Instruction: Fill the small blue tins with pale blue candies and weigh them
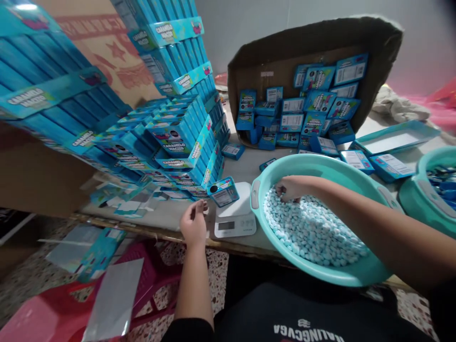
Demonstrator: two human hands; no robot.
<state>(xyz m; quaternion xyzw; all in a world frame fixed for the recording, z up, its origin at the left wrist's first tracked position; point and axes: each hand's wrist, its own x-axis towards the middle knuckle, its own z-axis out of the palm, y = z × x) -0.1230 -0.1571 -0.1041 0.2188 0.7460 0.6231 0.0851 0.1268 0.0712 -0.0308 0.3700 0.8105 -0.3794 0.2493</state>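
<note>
My right hand (289, 188) reaches into a turquoise tub (320, 275), fingers curled into a heap of small pale-blue and white candies (313, 232); its fingertips are partly hidden among them. Beside the tub, a white kitchen scale (235, 225) lies on the table, its display facing me. A small blue candy box (223, 192) sits tilted at the left of the scale's platform. My left hand (194, 222) hovers just left of this box, fingers loosely bent, with a gap between thumb and fingers and nothing visible inside.
Stacked display trays of blue boxes (181, 128) rise at the left. Behind the tub, a tipped cardboard carton (267, 61) holds many loose boxes. An empty blue tray (399, 137) and a second tub (409, 199) stand right. Red and magenta chairs (153, 285) are below the table edge.
</note>
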